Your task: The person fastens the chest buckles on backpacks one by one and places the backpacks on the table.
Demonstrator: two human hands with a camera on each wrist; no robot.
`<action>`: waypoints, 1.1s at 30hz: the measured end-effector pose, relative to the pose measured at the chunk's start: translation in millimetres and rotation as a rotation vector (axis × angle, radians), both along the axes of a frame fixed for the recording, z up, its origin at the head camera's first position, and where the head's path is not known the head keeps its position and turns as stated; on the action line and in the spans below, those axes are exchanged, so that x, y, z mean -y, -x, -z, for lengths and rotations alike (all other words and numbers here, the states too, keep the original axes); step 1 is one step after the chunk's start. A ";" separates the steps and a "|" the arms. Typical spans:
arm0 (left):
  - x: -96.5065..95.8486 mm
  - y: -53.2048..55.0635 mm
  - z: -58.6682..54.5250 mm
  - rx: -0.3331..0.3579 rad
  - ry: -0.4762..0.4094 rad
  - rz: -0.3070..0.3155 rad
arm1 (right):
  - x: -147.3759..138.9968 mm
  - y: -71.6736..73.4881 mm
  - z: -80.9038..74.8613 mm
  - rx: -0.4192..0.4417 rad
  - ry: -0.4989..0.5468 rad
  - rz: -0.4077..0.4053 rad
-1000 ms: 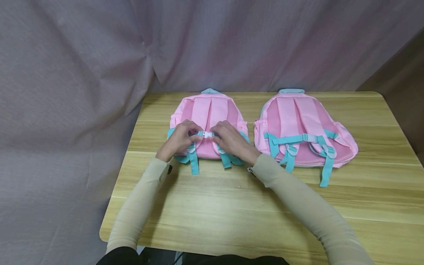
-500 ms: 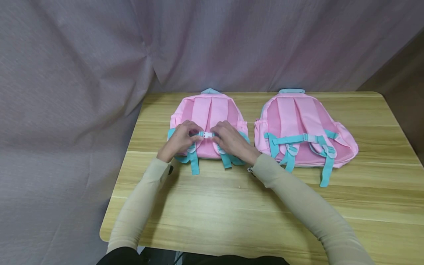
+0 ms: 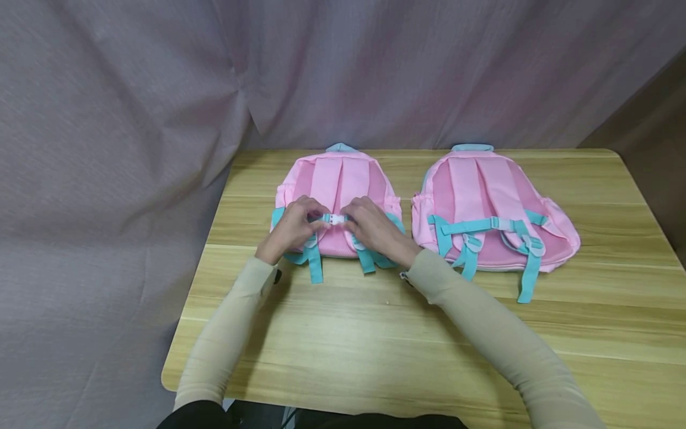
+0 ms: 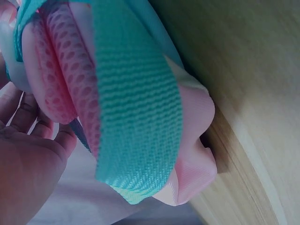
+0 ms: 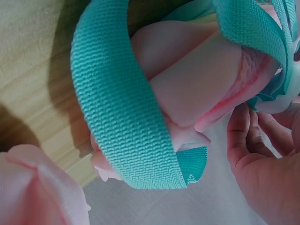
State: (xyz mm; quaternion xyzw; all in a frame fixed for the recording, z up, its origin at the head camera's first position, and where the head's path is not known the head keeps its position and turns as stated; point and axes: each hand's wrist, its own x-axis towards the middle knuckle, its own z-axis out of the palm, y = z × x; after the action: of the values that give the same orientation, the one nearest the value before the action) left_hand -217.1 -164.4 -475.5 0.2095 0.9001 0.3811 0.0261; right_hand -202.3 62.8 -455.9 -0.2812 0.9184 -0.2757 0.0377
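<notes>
A pink backpack (image 3: 340,179) lies on the left with its shoulder straps facing up. Across those straps runs a teal strap with a white buckle (image 3: 336,219) at its middle. My left hand (image 3: 293,223) pinches the buckle's left end and strap between thumb and fingers. On the other side, my right hand (image 3: 373,225) pinches the buckle's right end. The two halves look joined. In the left wrist view, a wide teal webbing strap (image 4: 136,103) covers much of the bag. Another teal webbing strap (image 5: 117,98) loops past my fingers in the right wrist view.
A second pink backpack (image 3: 485,179) lies to the right, its teal cross strap (image 3: 466,226) fastened by a white buckle (image 3: 502,223). Both bags rest on a wooden table (image 3: 343,333), against a grey curtain (image 3: 343,71) at the back.
The white buckle and both hands have shifted very slightly. Both hands keep their hold, and the bags stay where they were.
</notes>
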 end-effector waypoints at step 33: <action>-2.7 -3.5 -0.9 0.006 0.036 -0.012 | 1.0 -2.4 0.8 -0.024 -0.019 -0.006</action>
State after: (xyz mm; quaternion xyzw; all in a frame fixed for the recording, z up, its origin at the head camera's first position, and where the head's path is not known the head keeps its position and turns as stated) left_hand -213.6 -161.7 -474.6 0.2023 0.9079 0.3658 0.0302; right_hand -199.9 61.8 -456.7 -0.2867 0.9206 -0.2633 0.0302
